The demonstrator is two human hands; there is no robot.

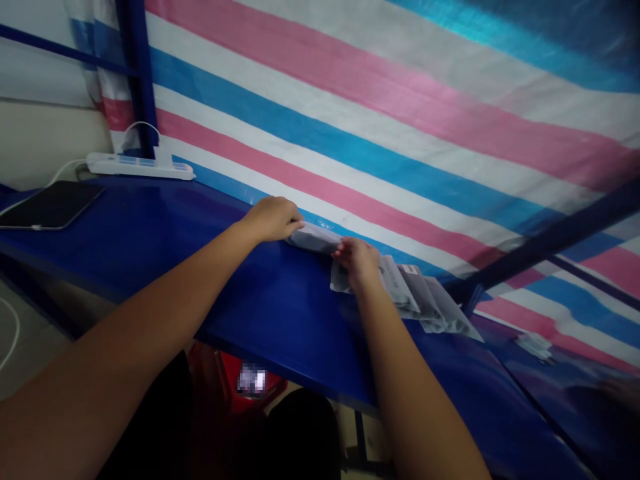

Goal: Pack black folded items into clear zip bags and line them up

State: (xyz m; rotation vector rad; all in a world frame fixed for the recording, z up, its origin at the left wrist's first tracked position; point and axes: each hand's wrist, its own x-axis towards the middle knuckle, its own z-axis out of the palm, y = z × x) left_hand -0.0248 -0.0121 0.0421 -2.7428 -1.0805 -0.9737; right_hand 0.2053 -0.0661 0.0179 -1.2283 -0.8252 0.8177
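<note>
My left hand [273,219] rests on the left end of a flat grey packet [316,238] lying on the blue table [210,267], fingers curled over its edge. At the packet's right end my right hand [357,259] grips it with bent fingers. Under and to the right of my right hand lies a fanned row of several similar grey plastic packets [425,300], close to the striped tarp at the table's back edge.
A pink, white and blue striped tarp [400,113] forms the back wall. At the far left sit a white power strip [140,165] and a dark tablet [53,205] with a cable. A small clear packet [535,345] lies at the right. Something red [235,373] sits under the table.
</note>
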